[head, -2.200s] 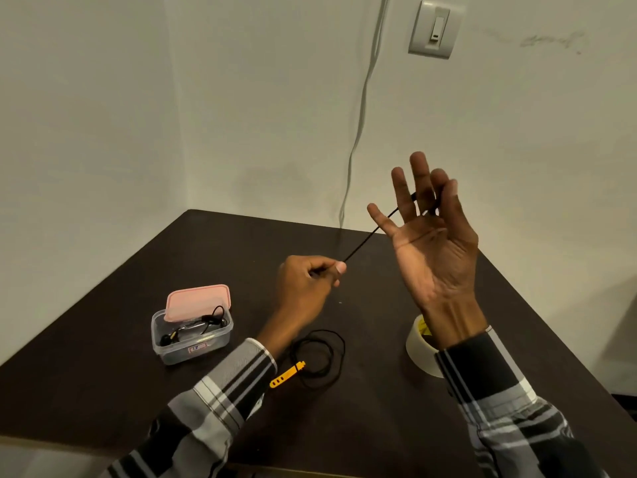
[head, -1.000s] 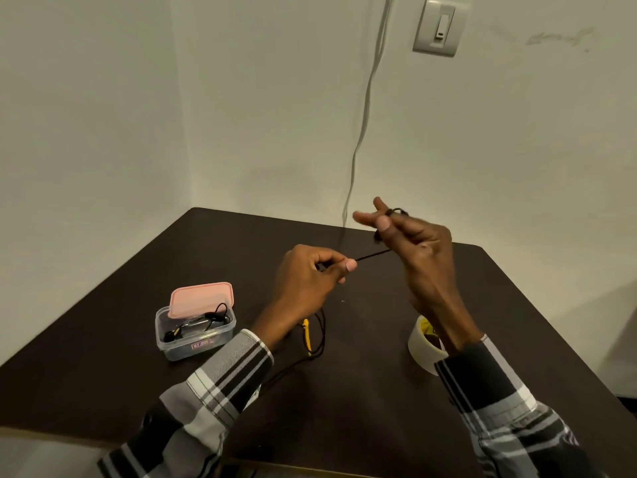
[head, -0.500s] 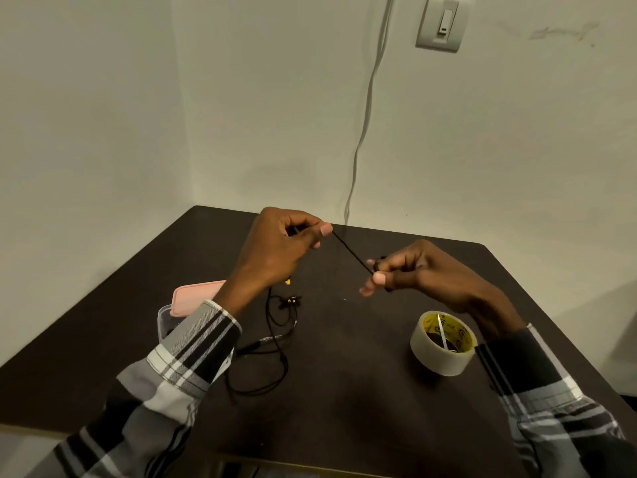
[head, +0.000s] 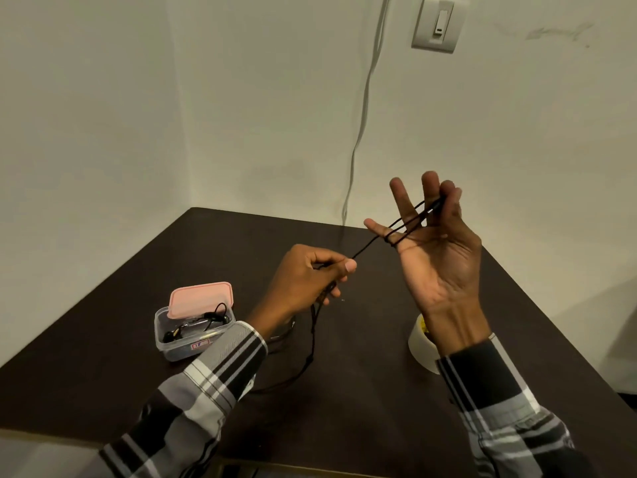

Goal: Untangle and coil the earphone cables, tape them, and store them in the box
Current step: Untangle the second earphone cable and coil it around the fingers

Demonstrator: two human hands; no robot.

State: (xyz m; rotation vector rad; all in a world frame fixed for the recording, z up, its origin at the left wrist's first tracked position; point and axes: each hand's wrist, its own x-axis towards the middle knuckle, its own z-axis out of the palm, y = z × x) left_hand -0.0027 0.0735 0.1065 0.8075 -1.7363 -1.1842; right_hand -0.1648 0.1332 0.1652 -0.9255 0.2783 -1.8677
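Note:
A black earphone cable (head: 368, 243) stretches taut between my two hands above the dark table (head: 362, 401). My right hand (head: 437, 257) is raised with the palm toward me and the fingers spread. The cable loops around its little finger and is pinched between thumb and fingertips up top. My left hand (head: 306, 281) pinches the cable lower down, between thumb and forefinger. The rest of the cable (head: 312, 343) hangs from it and trails across the table. A clear plastic box (head: 179, 343) holds other earphones, its pink lid (head: 201, 299) lying askew on top.
A roll of clear tape (head: 422, 351) stands on the table, partly hidden behind my right wrist. A grey cord (head: 362, 122) runs down the wall into the corner behind the table. A wall switch (head: 439, 22) is mounted at the upper right.
My right hand has risen and spread its fingers, with cable loops now around them. My left hand has dropped lower and to the right, still pinching the cable. The box has come back into view.

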